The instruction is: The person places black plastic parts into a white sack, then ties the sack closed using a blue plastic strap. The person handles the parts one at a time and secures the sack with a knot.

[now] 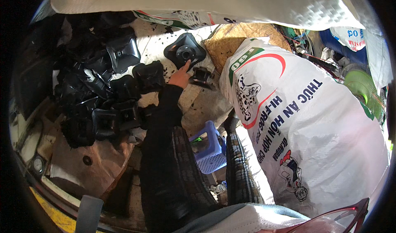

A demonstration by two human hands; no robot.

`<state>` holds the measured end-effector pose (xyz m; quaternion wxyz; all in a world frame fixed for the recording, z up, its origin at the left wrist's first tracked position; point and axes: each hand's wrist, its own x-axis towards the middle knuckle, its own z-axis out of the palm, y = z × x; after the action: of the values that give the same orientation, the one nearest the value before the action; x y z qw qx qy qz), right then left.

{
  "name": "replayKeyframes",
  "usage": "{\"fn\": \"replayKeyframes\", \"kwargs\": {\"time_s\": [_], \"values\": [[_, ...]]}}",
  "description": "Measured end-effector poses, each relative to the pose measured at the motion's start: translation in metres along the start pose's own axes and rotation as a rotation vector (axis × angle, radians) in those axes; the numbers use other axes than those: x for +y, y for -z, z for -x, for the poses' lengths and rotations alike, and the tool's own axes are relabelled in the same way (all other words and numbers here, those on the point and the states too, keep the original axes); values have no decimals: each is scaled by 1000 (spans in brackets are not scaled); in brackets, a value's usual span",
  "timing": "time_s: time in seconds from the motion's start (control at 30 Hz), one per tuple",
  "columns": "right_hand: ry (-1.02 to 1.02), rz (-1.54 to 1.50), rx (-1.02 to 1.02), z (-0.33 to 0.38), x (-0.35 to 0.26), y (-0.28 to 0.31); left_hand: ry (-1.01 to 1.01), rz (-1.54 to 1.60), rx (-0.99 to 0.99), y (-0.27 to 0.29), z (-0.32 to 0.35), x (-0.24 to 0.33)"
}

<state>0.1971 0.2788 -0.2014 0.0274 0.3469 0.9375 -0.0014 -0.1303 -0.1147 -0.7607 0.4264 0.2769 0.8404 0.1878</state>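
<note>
My left hand [180,77], in a black sleeve, reaches forward to a black square moulded part [176,55] with rounded corners and a round hub. Its index finger is stretched out, with the tip on the part beside the hub. The other fingers are mostly hidden. Just right of the hand is a smaller black spool-shaped piece [201,77]. Another black square part [148,76] is left of the hand, at the edge of a large heap of similar black parts [93,84]. My right hand is out of view.
A big white printed sack [305,121] fills the right side. Between my legs is a blue-purple plastic stool [211,156]. Brown sheet material [90,163] covers the floor at lower left. A green fan [363,86] and clutter are at far right. White sheeting [198,4] hangs across the top.
</note>
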Motion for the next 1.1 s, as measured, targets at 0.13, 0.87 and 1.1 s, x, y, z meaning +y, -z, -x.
{"fn": "replayKeyframes", "kwargs": {"time_s": [0.13, 0.87, 1.1], "values": [[1, 5, -1, -2, 1, 1, 78, -188, -56, -14, -39, 13], [107, -87, 44, -37, 0, 25, 530, 1782, 257, 112, 362, 167], [360, -359, 94, -37, -18, 95, -262, 1557, 638, 267, 603, 325]]}}
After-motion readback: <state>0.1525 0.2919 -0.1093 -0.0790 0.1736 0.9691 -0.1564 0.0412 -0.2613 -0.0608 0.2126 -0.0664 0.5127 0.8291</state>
